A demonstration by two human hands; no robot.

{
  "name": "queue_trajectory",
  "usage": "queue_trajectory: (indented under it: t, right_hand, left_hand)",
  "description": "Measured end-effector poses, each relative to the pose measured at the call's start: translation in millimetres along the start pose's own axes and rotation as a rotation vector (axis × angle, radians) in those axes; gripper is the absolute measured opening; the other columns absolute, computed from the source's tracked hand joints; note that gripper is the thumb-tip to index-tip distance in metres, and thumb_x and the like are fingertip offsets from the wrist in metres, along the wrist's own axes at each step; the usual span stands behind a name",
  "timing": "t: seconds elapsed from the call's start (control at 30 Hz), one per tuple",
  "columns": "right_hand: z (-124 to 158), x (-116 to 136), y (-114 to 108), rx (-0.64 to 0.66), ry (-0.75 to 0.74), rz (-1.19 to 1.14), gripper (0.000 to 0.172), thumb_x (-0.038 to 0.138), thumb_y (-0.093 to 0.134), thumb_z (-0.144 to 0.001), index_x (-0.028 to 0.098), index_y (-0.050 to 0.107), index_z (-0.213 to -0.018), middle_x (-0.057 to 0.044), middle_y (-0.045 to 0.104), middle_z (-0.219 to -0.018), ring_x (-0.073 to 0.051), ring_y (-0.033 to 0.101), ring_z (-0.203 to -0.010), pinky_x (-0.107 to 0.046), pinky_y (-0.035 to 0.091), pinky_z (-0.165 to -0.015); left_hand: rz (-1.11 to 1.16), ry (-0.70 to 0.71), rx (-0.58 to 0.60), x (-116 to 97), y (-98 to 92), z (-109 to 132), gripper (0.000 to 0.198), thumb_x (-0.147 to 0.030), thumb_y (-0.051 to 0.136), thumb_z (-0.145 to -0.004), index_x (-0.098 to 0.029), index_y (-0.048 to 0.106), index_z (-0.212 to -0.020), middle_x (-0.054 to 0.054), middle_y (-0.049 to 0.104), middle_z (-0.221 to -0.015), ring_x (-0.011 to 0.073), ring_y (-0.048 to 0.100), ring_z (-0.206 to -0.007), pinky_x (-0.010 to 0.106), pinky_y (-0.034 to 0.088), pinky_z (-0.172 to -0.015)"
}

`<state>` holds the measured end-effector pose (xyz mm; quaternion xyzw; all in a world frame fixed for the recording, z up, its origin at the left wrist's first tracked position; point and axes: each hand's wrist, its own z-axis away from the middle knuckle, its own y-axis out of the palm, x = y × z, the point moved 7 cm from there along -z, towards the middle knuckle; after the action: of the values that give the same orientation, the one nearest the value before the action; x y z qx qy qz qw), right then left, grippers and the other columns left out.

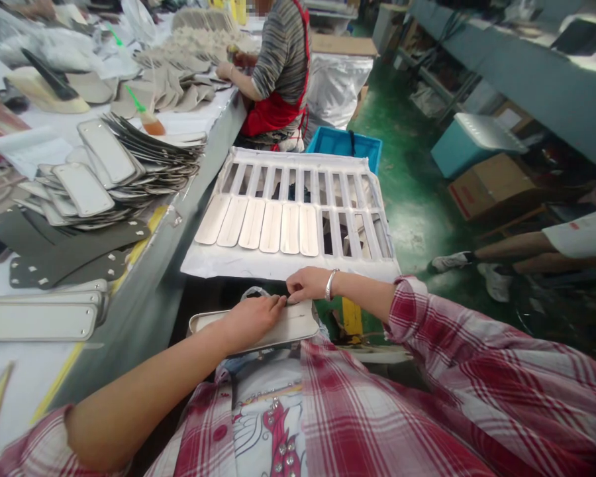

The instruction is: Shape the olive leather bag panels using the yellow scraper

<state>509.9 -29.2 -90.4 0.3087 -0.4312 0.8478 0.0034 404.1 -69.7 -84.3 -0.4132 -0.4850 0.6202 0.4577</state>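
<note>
Across my lap lies a long cream panel (298,323) with rounded ends, close against my body. My left hand (258,319) is closed on it, palm over its middle and fingers at the far edge. Beside those fingertips, my right hand (305,285) is pinched at the same far edge; whatever small thing may be between its fingers is hidden. Just beyond my hands, a white slotted rack (291,266) carries a row of similar cream panels (249,224) side by side on its left part.
On the left table (166,245) are stacked white panels (82,189), dark grey strips (64,255) and a glue bottle (151,123). A co-worker in a red apron (273,119) sits ahead. Behind the rack stands a blue crate (372,149); cardboard boxes (491,185) are at right.
</note>
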Motion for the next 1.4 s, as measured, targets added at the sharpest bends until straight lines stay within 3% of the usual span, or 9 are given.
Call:
queue_trajectory:
  t: [0.13,0.27,0.47,0.7,1.0,1.2,1.4]
  right_hand:
    - [-5,1,6,0.05,-0.064,-0.123,0.027,0.026,0.058,-0.077,0.015,0.065,-0.101,-0.004,0.067,-0.09,-0.014,0.058,-0.077,-0.022,0.041,-0.066]
    - [-11,3,14,0.088,-0.122,-0.231,0.029,0.028,0.05,-0.083,0.023,0.065,-0.107,-0.002,0.065,-0.107,-0.016,0.059,-0.095,-0.025,0.042,-0.084]
    - [-31,23,18,0.135,-0.167,-0.344,0.031,0.03,0.05,-0.085,0.023,0.063,-0.111,-0.002,0.063,-0.112,-0.017,0.059,-0.099,-0.026,0.042,-0.088]
    - [-56,44,28,0.079,-0.196,-0.393,0.031,0.032,0.049,-0.086,0.023,0.062,-0.112,-0.001,0.064,-0.11,-0.014,0.059,-0.101,-0.023,0.04,-0.091]
    - [-86,77,38,0.117,-0.235,-0.413,0.033,0.032,0.045,-0.088,0.022,0.058,-0.117,-0.002,0.061,-0.114,-0.016,0.056,-0.104,-0.027,0.039,-0.094]
    - [-113,106,45,0.191,-0.283,-0.317,0.036,0.035,0.042,-0.089,0.021,0.057,-0.119,-0.005,0.061,-0.116,-0.018,0.056,-0.104,-0.03,0.04,-0.092]
    - [-120,117,41,0.209,-0.29,-0.254,0.037,0.036,0.042,-0.089,0.021,0.058,-0.119,-0.006,0.06,-0.117,-0.019,0.056,-0.105,-0.028,0.04,-0.09]
  left_hand:
    - [0.062,0.028,0.03,11,2.4,8,0.046,-0.01,0.032,-0.086,-0.006,0.031,-0.132,0.018,0.05,-0.124,0.0223,0.054,-0.107,0.033,0.047,-0.085]
    - [0.12,0.034,0.072,29,6.0,33,0.047,-0.011,0.031,-0.086,-0.011,0.03,-0.133,0.016,0.044,-0.132,0.0219,0.049,-0.114,0.033,0.044,-0.089]
    - [0.176,0.014,0.141,50,11.3,68,0.05,-0.007,0.033,-0.084,-0.013,0.03,-0.134,0.014,0.044,-0.133,0.0187,0.048,-0.117,0.029,0.04,-0.094]
    - [0.193,0.015,0.131,56,11.2,85,0.048,-0.007,0.035,-0.085,-0.011,0.032,-0.133,0.016,0.042,-0.134,0.0196,0.045,-0.119,0.031,0.04,-0.096]
    - [0.23,-0.028,0.095,73,15.3,117,0.053,-0.009,0.04,-0.083,-0.015,0.03,-0.135,0.014,0.045,-0.133,0.0203,0.048,-0.116,0.032,0.043,-0.093]
    - [0.077,-0.202,0.089,70,11.8,138,0.047,-0.008,0.037,-0.081,-0.006,0.041,-0.128,0.019,0.05,-0.126,0.0249,0.051,-0.112,0.038,0.042,-0.093]
    - [-0.111,-0.31,0.159,51,3.1,132,0.047,-0.007,0.033,-0.08,0.001,0.046,-0.125,0.025,0.047,-0.126,0.0323,0.05,-0.113,0.043,0.043,-0.09]
